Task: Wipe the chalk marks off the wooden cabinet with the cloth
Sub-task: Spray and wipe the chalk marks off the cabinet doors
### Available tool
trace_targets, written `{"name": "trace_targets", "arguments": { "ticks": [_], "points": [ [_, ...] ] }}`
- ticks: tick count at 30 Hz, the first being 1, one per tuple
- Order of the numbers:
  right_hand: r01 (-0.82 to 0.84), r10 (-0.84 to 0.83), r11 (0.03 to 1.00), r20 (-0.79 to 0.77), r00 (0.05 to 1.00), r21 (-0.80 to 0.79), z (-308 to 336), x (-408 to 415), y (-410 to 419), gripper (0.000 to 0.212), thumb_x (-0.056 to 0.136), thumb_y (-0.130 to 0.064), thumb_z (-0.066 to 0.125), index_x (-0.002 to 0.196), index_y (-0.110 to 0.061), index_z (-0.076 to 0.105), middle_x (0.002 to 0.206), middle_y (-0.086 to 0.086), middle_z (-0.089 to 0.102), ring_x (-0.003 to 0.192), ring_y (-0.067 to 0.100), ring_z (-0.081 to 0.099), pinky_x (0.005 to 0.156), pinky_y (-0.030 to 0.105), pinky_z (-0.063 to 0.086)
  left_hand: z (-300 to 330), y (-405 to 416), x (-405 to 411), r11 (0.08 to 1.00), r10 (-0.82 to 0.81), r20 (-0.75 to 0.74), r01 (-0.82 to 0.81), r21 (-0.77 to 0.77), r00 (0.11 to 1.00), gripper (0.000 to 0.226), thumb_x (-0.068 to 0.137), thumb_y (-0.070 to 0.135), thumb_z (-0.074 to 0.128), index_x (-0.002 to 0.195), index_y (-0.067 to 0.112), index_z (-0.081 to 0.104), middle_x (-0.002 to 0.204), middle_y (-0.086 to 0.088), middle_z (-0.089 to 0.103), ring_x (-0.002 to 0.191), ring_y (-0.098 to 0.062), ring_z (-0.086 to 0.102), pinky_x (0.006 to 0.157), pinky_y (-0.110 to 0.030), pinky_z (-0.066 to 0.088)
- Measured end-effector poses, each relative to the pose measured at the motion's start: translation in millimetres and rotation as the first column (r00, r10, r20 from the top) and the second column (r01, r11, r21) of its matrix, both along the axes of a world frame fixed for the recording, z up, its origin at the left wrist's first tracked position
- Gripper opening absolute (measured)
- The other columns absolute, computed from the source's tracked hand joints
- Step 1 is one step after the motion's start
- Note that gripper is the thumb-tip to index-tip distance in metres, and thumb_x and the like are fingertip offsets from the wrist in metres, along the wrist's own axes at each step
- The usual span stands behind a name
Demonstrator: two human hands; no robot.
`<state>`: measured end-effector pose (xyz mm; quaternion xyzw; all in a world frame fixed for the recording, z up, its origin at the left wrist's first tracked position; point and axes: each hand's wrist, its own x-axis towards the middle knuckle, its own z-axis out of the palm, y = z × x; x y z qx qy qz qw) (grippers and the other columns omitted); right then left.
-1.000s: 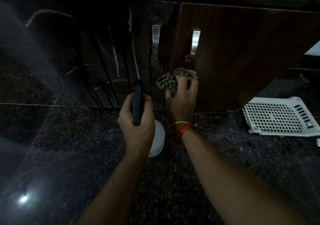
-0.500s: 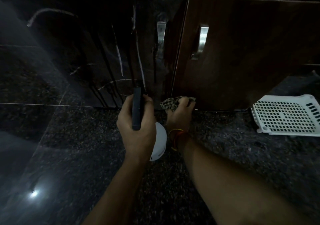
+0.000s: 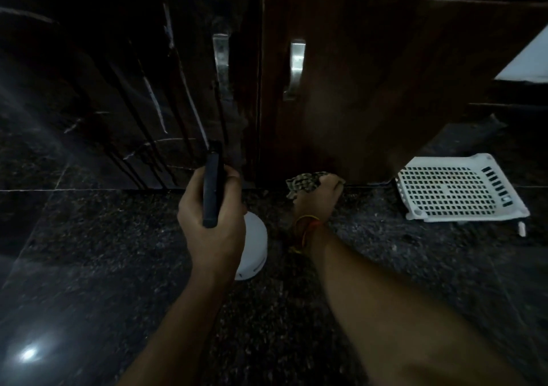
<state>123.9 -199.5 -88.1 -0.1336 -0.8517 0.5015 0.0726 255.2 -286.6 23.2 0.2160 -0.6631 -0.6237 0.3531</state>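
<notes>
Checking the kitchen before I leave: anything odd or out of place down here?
A white perforated tray lies on the floor, against the right cabinet door. The left door carries white chalk streaks.

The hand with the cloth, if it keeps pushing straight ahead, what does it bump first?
The right hand holds the cloth low, pointing at the foot of the right cabinet door. It would most likely meet that door's bottom edge first. Whether the cloth already touches it is hard to tell.
</notes>
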Motion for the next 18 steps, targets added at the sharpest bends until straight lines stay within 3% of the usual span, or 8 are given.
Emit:
{"name": "trace_targets", "arguments": {
  "ticks": [4, 9, 18],
  "points": [
    [0.066, -0.062, 0.996, -0.062, 0.996, 0.057, 3, -17, 43, 0.036, 0.072, 0.012, 0.053, 0.107, 0.009, 0.047, 0.129, 0.029, 0.039, 0.108, 0.042, 0.046, 0.084, 0.028, 0.028, -3, 16, -8, 1.000, -0.020, 0.003, 0.020, -0.009, 1.000, 0.020, 0.099, 0.010, 0.053, 0.086, -0.004, 0.056, 0.068, -0.032, 0.045, 0.059, -0.041, 0.045, 0.048, -0.033, 0.040],
    [0.120, -0.115, 0.992, -0.108, 0.987, 0.041, -2, -35, 77, 0.035, 0.070, 0.012, 0.059, 0.103, 0.011, 0.049, 0.118, 0.032, 0.046, 0.106, 0.044, 0.047, 0.087, 0.031, 0.028, -5, 28, -17, 0.997, -0.063, 0.007, 0.063, -0.045, 0.998, 0.017, 0.099, 0.008, 0.054, 0.088, -0.004, 0.058, 0.070, -0.020, 0.048, 0.058, -0.038, 0.046, 0.048, -0.033, 0.042],
    [0.181, -0.173, 0.982, -0.119, 0.978, 0.054, -6, -53, 115, 0.033, 0.072, 0.013, 0.052, 0.105, 0.012, 0.048, 0.116, 0.031, 0.047, 0.108, 0.041, 0.047, 0.092, 0.029, 0.028, -10, 29, -29, 0.996, -0.053, 0.024, 0.055, -0.074, 0.998, 0.019, 0.099, 0.006, 0.053, 0.085, -0.005, 0.057, 0.066, -0.031, 0.046, 0.056, -0.036, 0.046, 0.047, -0.028, 0.042]
  ]
}}
